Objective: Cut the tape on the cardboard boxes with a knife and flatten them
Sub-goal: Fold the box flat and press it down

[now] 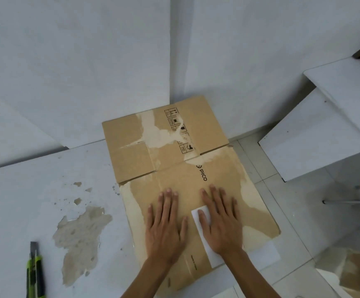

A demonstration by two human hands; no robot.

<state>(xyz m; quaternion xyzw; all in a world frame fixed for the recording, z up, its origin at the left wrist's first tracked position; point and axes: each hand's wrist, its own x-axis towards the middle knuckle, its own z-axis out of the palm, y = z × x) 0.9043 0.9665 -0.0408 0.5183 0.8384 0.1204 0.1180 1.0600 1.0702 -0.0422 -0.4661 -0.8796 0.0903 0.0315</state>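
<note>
A brown cardboard box (174, 160) lies flat on the white table (24, 201), its far flaps reaching the wall corner. It carries a "PICO" print and a white label (198, 214). My left hand (166, 226) presses palm-down on the near panel with fingers straight. My right hand (220, 222) lies flat beside it, covering part of the white label. A green and black utility knife (35, 274) lies on the table at the lower left, apart from both hands.
The table's surface is peeled in a large patch (80, 235) left of the box. White walls meet in a corner behind the box. A white desk (336, 117) stands at the right. More cardboard (359, 274) lies on the tiled floor at lower right.
</note>
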